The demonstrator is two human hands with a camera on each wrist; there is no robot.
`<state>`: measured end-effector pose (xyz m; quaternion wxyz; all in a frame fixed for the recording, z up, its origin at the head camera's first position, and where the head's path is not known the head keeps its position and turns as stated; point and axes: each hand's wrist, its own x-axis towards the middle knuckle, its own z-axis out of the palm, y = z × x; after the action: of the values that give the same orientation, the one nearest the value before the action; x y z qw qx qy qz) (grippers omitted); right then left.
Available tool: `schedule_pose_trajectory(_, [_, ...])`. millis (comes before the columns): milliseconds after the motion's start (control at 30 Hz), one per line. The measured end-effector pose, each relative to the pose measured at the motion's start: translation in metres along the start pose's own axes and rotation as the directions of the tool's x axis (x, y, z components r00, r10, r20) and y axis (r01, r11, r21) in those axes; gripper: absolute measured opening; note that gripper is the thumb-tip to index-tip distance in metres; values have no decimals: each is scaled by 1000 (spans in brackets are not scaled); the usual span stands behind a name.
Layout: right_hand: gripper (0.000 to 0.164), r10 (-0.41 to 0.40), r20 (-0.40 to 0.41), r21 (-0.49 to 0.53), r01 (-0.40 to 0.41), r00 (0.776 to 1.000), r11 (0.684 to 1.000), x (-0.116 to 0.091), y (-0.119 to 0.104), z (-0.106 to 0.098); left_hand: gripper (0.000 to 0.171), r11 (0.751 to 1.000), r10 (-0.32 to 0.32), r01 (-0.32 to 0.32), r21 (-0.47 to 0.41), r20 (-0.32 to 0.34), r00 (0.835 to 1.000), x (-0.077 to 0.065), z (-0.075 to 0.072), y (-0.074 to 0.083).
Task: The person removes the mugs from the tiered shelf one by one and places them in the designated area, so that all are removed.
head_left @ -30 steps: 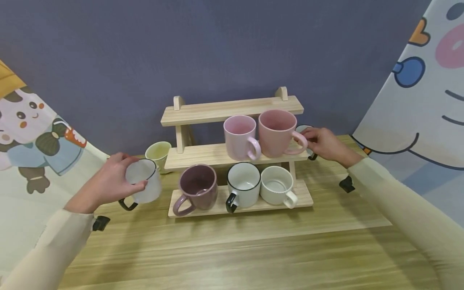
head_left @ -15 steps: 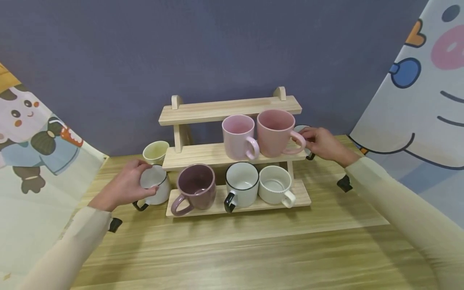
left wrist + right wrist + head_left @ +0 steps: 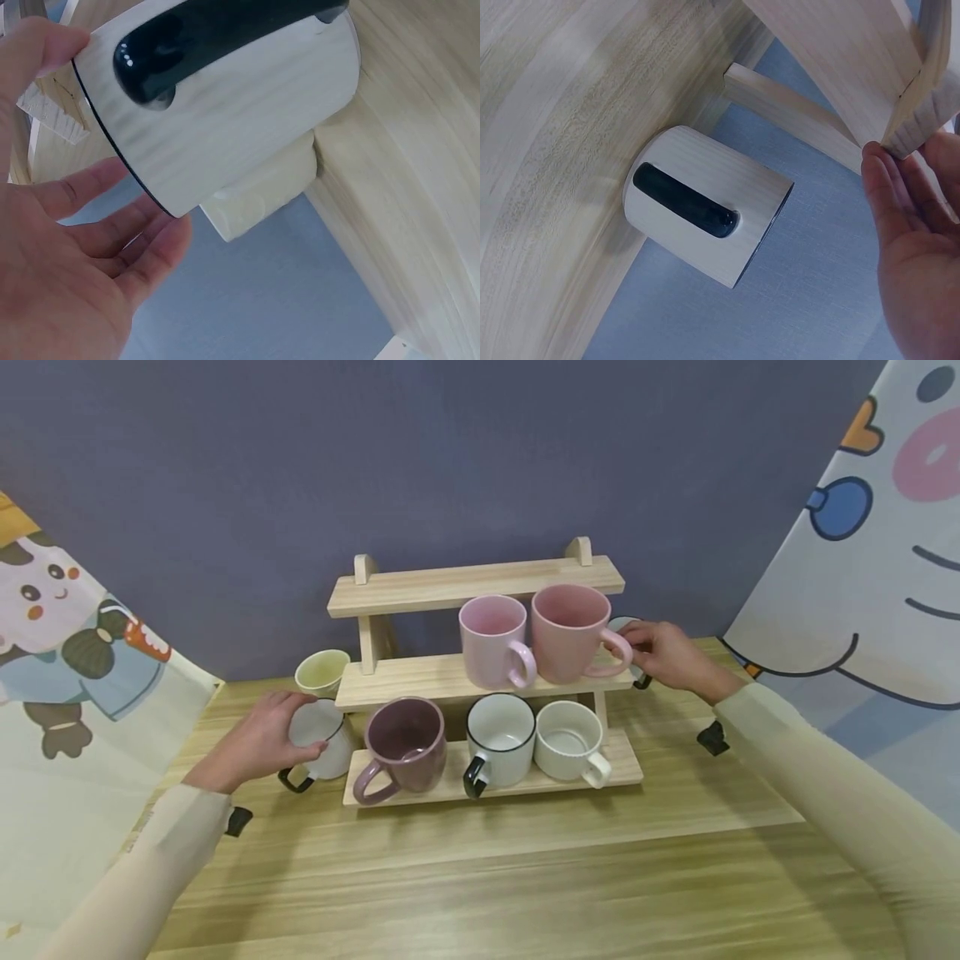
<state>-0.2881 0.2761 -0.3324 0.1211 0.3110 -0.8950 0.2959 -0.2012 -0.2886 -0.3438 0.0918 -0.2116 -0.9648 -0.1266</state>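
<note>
My left hand (image 3: 258, 739) spans the rim of a white mug (image 3: 247, 112) with a black rim and black handle, thumb on one side and fingers on the other. This mug stands on the table left of the wooden tiered rack (image 3: 480, 589). Over at the rack's right end, my right hand (image 3: 667, 656) pinches the end of a shelf board (image 3: 922, 112) between thumb and fingers. Another white mug with a black handle (image 3: 705, 202) stands on the table below that hand, apart from it.
The middle shelf bears a light pink mug (image 3: 491, 647) and a larger rose-pink mug (image 3: 566, 643). On the lowest shelf are a purple mug (image 3: 408, 752), a white black-rimmed mug (image 3: 502, 752) and a cream cup (image 3: 566, 752). A pale yellow cup (image 3: 321, 672) stands behind the left hand's mug.
My left hand has brought the white mug rightward and down from the left to beside the rack, in front of the yellow cup. The right hand stays at the shelf end.
</note>
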Motion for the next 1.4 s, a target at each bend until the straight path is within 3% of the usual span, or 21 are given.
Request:
schedule_pose_trajectory(500, [10, -26, -14, 6, 26, 1000, 1000, -1, 0, 1, 62, 999, -31, 32, -32, 36, 999, 0, -5, -10])
schedule_pose_trajectory(900, [11, -28, -16, 19, 28, 999, 999, -1, 1, 1, 61, 999, -18, 19, -35, 23, 1000, 1, -6, -12])
schedule_pose_trajectory(1100, [11, -14, -9, 23, 14, 1000, 1000, -1, 1, 1, 58, 999, 7, -8, -31, -23, 1000, 1, -8, -8])
schedule_pose_trajectory(1233, [12, -16, -8, 22, 16, 1000, 1000, -1, 1, 1, 57, 998, 59, -61, -24, -80, 995, 7, -14, 1])
schedule_pose_trajectory(1400, [12, -16, -12, 20, 16, 1000, 1000, -2, 2, 1, 56, 982, 189, -187, 32, -187, 964, 20, -31, 31])
